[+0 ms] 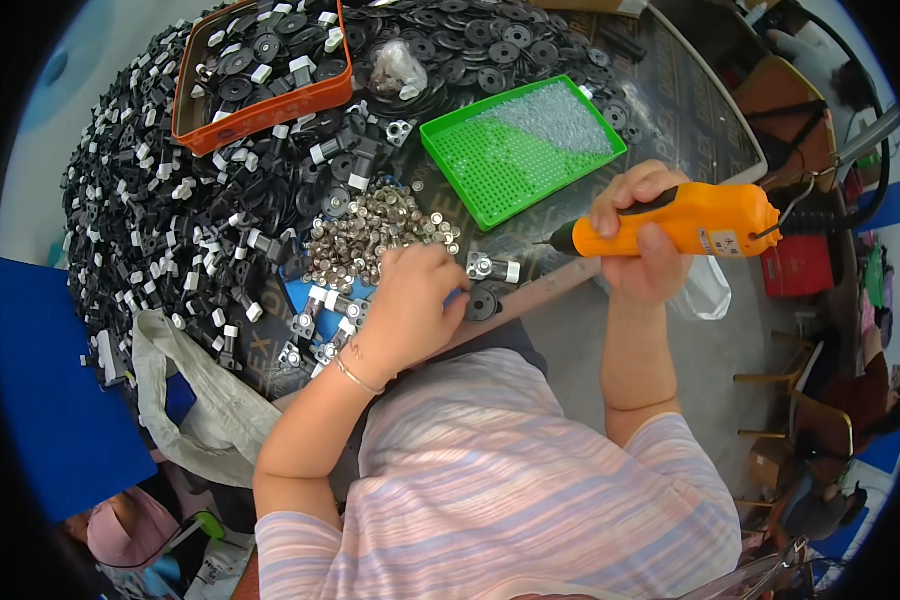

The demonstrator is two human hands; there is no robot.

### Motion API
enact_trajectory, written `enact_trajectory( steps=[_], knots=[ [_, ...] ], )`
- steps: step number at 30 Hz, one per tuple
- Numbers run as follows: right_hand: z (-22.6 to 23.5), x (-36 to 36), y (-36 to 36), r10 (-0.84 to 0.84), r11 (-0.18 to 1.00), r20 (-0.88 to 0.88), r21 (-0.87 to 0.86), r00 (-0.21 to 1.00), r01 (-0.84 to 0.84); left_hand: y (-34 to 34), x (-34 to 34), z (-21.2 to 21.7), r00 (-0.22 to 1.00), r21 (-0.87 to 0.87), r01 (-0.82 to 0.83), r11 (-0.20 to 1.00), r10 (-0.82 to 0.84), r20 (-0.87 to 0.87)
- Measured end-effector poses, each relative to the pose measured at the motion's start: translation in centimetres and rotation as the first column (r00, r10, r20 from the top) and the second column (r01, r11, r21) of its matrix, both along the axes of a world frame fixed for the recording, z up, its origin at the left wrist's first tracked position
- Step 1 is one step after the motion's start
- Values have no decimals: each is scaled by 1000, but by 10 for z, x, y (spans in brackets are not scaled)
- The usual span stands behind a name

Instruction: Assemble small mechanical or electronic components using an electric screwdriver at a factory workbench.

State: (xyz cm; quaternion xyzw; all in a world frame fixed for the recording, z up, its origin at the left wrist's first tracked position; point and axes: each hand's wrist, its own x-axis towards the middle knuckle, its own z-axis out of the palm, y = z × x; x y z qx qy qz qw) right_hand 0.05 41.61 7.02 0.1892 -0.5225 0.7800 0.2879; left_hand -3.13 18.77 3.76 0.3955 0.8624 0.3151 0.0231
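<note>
My right hand (642,235) is wrapped round an orange electric screwdriver (705,222), held above the table's near edge with its bit pointing left. My left hand (418,300) is at the near side of a heap of small round metal parts (355,240), its fingers curled and pressed together; whatever they hold is hidden under the hand. Just right of its fingers lie a black-and-white part with a metal plate (492,268) and a black disc (483,304). Several similar black-and-white parts (330,318) lie to the left of the hand.
A green perforated tray (510,215) of small clear pieces stands beyond the hands. An orange-red box (260,128) of discs and parts sits on the big heap of black-and-white parts (160,210). A pale cloth (205,420) hangs at the left edge. People and chairs are off right.
</note>
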Motion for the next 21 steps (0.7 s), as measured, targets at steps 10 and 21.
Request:
enact_trajectory(
  steps=[10, 21],
  knots=[
    [0, 0, -2, 1, 999, 8, 32, 1000, -1, -3, 25, -26, 946, -129, 148, 981, -178, -271],
    [3, -2, -9, 46, 994, -31, -93, 998, -49, 3, -46, -8, 726, -184, 448, 875, -476, -497]
  ],
)
